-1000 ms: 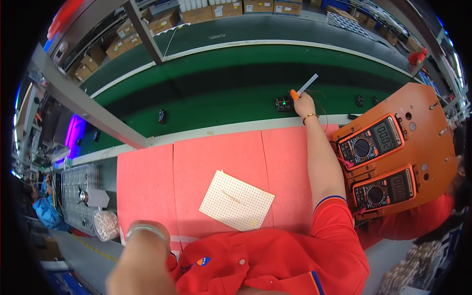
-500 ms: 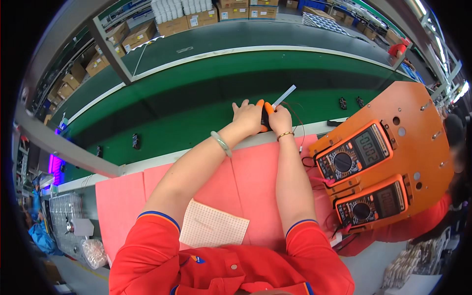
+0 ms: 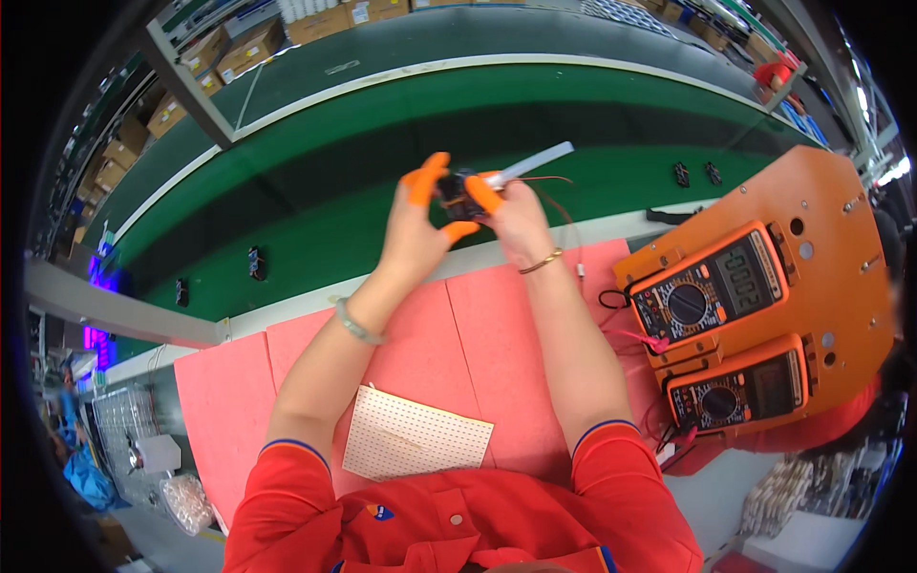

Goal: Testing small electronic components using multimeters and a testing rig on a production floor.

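Note:
My left hand (image 3: 413, 222), with orange finger covers, is closed round a small black part (image 3: 460, 198) above the green conveyor belt (image 3: 353, 205). Its fingers and thumb grip the part from the left side. My right hand (image 3: 519, 222) meets it from the right, an orange-covered finger pressing toward the part. A pale flat strip (image 3: 537, 162) sticks out up and to the right from my right hand's closed grip. Thin reddish wires (image 3: 565, 212) run from beside that hand down to a small white connector (image 3: 581, 270). My fingers hide some of the black part.
On the right, two orange-edged multimeters (image 3: 712, 282) sit on an orange board (image 3: 812, 229). Similar black parts (image 3: 255, 263) lie along the belt on both sides. Pink mats (image 3: 411, 353) cover the bench, with a perforated cream sheet (image 3: 415, 435) on them. A grey post (image 3: 124, 306) stands at left.
Both hands have lifted back from the belt. My left hand has turned and shifted left, and the black part between the hands shows more. The strip has tilted flatter.

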{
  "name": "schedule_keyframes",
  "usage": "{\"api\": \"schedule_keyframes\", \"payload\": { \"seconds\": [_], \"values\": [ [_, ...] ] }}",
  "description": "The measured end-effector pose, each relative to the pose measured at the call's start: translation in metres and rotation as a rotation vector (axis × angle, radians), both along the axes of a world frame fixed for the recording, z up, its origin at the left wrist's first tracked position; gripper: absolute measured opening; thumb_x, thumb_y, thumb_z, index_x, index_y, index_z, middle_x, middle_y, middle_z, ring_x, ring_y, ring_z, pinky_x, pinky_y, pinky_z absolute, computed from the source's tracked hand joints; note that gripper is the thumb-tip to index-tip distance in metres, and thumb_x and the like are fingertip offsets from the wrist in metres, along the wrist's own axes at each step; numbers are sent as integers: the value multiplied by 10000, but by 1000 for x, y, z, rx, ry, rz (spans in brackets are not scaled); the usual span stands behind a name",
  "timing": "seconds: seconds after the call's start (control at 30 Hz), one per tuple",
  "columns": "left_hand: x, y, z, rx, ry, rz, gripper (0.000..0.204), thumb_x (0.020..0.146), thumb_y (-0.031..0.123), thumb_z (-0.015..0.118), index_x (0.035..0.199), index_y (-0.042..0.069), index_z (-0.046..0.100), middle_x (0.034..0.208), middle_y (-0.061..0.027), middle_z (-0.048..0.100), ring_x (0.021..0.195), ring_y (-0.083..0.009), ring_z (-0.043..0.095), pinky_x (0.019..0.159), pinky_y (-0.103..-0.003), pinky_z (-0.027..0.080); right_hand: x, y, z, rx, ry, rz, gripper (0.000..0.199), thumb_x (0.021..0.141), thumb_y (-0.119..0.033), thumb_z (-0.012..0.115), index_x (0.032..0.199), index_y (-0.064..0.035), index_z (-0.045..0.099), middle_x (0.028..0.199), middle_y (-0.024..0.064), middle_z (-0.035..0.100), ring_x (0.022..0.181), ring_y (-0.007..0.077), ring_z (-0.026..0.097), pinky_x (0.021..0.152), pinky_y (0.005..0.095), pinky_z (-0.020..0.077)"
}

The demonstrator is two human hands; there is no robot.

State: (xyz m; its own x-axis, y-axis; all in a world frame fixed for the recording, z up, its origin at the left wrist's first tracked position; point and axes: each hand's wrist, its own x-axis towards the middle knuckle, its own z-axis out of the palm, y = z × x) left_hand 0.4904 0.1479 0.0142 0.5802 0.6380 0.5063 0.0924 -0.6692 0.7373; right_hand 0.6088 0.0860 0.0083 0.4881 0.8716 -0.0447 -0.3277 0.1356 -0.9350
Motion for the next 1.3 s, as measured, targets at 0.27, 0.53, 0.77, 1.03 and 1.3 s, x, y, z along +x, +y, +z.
{"api": "schedule_keyframes", "payload": {
  "seconds": [0.27, 0.53, 0.77, 1.03, 1.3],
  "values": [
    [-26, 17, 11, -794, -41, -176, 360, 789, 166, 536, 1101, 2, 467, 960, -75, 535, 853, -130, 519, 729, -235, 428, -32, -3, 1, 87, -424, -105, 219, 694, -38, 636, 868, -27, 504, 796, 30, 533, 734, 99, 508, 649, 230, 434],
    [-27, 21, 9, -672, -78, -190, 392, 749, 71, 583, 1096, -34, 433, 923, -113, 524, 787, -141, 551, 681, -218, 430, -30, -3, -4, 292, -630, -8, 307, 637, -6, 658, 899, -1, 499, 830, 82, 499, 773, 153, 534, 675, 259, 454],
    [-24, 16, 13, -642, -73, -148, 456, 754, 61, 577, 1150, -17, 366, 942, -113, 499, 760, -129, 556, 677, -221, 434, -29, -2, -10, 268, -346, 170, 367, 650, -11, 660, 979, -1, 498, 910, 86, 536, 823, 152, 559, 740, 252, 456],
    [-34, 7, 12, -877, -209, -184, 402, 793, 65, 523, 1166, 19, 380, 994, -84, 500, 901, -134, 513, 764, -240, 418, -35, -6, 2, 134, -273, 79, 326, 670, -14, 623, 976, 4, 511, 851, 95, 567, 807, 141, 552, 707, 242, 445],
    [-39, 18, -7, -928, -196, -223, 339, 809, 49, 489, 1143, 37, 432, 1054, -67, 489, 945, -139, 490, 794, -238, 410, -39, -5, 1, 83, -361, 64, 304, 665, -74, 644, 937, 6, 533, 835, 93, 570, 794, 147, 554, 705, 259, 442]
  ]
}}
